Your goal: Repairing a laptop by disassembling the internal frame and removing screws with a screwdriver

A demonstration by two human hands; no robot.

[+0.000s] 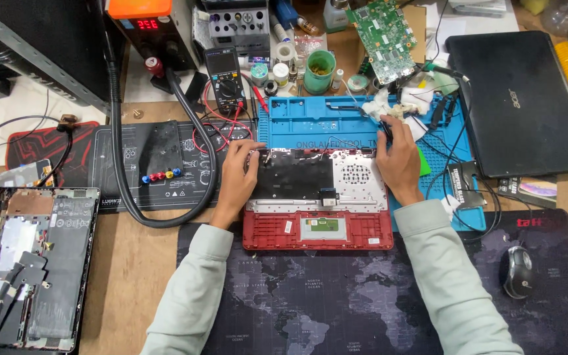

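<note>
Your left hand [238, 176] rests on the left end of the red case [317, 231], fingers curled over its top left corner and pressing down rather than pinching anything. Your right hand [399, 158] sits at the case's top right corner with the fingers closed round a thin dark tool [385, 126]; whether its tip touches the case, you cannot tell from here. The case lies face down, half on the blue mat [310, 121] and half on the map pad [336, 296], near the middle of the bench [133, 263].

Mind the small black connector [327, 196] standing proud at the lower middle of the metal backing: a slip of the tool across that plate could probably catch it or its ribbon. The loose black cables [451, 177] trail just beside your right wrist, and a sleeve could drag them over the work. The red probe leads [215, 135] lie touching distance from your left fingers, so a sideways push may snag them and tug the meter [225, 80]. The case also straddles two surfaces, so uneven pressure could rock it.
</note>
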